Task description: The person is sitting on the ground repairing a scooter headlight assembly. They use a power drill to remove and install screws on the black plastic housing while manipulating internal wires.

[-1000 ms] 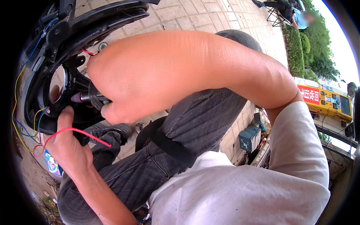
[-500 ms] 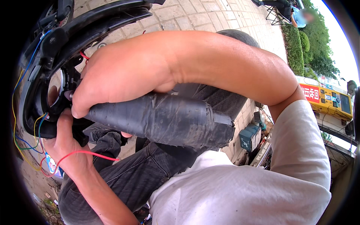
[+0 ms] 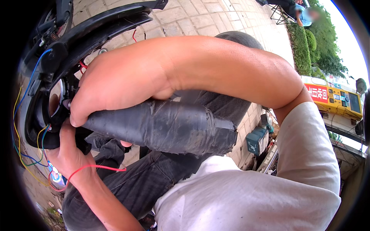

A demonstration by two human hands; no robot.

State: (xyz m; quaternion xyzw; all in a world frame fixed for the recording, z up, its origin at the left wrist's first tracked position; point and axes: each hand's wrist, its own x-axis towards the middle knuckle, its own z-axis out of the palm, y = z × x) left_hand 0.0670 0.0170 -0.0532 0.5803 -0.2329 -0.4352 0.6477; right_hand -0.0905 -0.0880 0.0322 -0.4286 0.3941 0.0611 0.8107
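My right hand is closed around the narrow front of a tapered, black tape-wrapped power tool. A short metallic tip shows just past my fingers, pointing into a black plastic housing with a round opening. A fingertip peeks out under the tool. My left hand grips the lower edge of the housing, thumb up beside the opening; its other fingers are mostly hidden. Blue, yellow and green wires hang from the housing. A red wire crosses my left wrist. The exact contact point of the tip is hidden.
A long black curved part extends behind the housing. My dark-trousered leg lies below the tool. To the right are a teal box and a yellow device. A person sits far off on the paving.
The housing and both hands have shifted slightly down in view. The tool has moved a little left and down with my right hand. Both grips stay the same.
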